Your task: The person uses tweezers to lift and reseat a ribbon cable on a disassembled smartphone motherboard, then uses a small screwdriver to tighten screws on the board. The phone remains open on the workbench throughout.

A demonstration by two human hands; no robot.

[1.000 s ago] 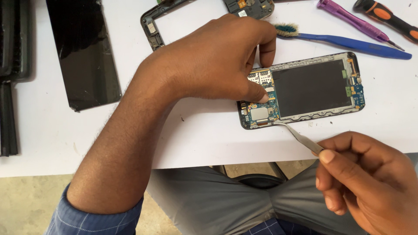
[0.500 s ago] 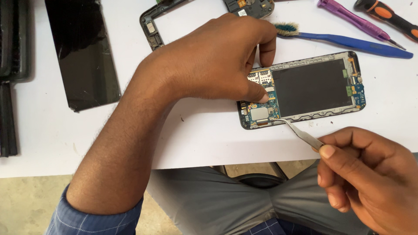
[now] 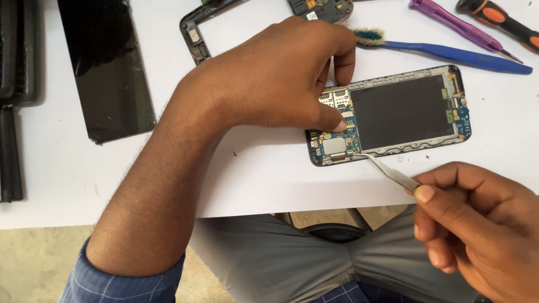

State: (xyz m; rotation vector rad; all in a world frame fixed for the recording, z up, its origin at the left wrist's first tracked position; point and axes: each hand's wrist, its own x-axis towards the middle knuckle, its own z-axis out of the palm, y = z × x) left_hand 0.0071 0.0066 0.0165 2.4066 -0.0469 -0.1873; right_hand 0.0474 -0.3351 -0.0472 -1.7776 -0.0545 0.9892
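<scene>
White table (image 3: pixel 269 179) edge close, left hand (image 3: pixel 281 78) pinning opened phone (image 3: pixel 393 115), right hand (image 3: pixel 477 224) fingers pinching tweezers (image 3: pixel 390 171)

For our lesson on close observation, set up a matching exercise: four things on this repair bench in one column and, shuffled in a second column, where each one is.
Things
1. opened phone
2. tweezers
3. brush with the blue handle
4. black glass panel

Places
A. far left of the white table, untouched
B. pinched in the right hand, tip at the circuit board
C. held down at one end by the left hand
D. lying just beyond the phone

Pairs: 1-C, 2-B, 3-D, 4-A
</scene>
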